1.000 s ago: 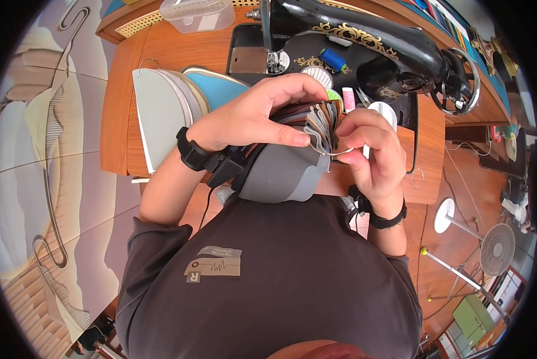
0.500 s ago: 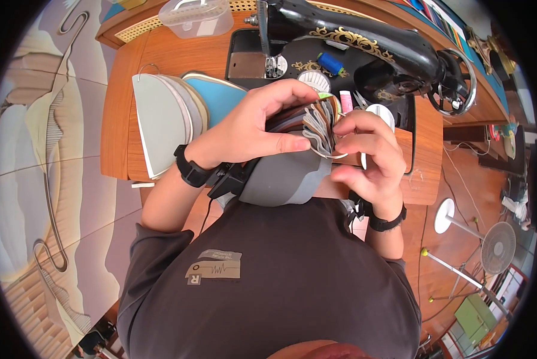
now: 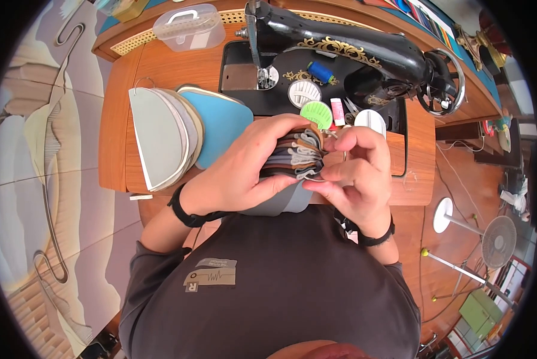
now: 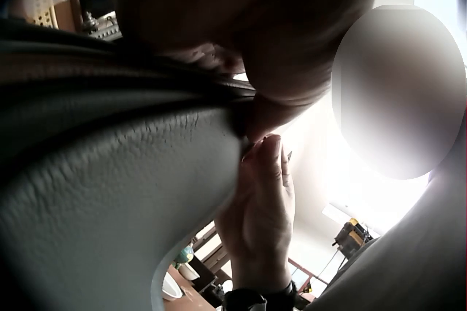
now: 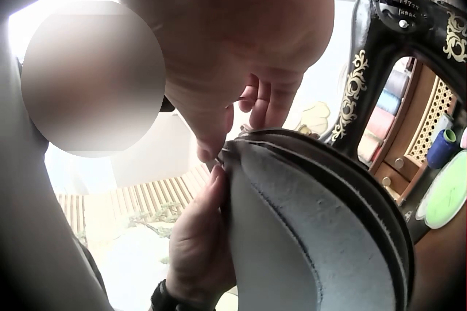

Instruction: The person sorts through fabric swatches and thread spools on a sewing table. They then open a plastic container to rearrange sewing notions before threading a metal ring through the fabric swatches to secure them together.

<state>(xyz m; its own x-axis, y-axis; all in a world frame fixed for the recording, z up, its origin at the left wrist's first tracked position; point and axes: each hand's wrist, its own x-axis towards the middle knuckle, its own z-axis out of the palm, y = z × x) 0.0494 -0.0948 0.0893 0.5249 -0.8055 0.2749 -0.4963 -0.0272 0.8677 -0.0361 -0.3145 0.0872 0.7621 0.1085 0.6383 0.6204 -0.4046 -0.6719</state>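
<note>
A thick stack of leather-like swatches [image 3: 292, 154] in greys and browns is gathered in front of the chest, its layered ends facing up. My left hand [image 3: 235, 167] grips the stack across its sides, thumb on the near side and fingers on the far side. At the gathered end, a thin metal ring [image 3: 344, 157] shows beside my right hand [image 3: 364, 170], whose thumb and fingertips pinch at it. In the right wrist view, a broad grey swatch [image 5: 292, 216] hangs below both thumbs. The left wrist view shows a wrinkled grey swatch [image 4: 124, 194] close up.
A black sewing machine [image 3: 340, 45] stands behind the hands. Blue thread [image 3: 320, 72], a white pin wheel [image 3: 304, 94], a green pin wheel [image 3: 316, 114] and a pink-labelled tube [image 3: 337, 112] lie near it. Other ringed swatches [image 3: 160, 140] lie at left, a clear box [image 3: 190, 27] behind.
The stack has turned so its layered ends face up, and both hands are lower in the view. My right fingers, spread half a second ago, have closed in at the ring.
</note>
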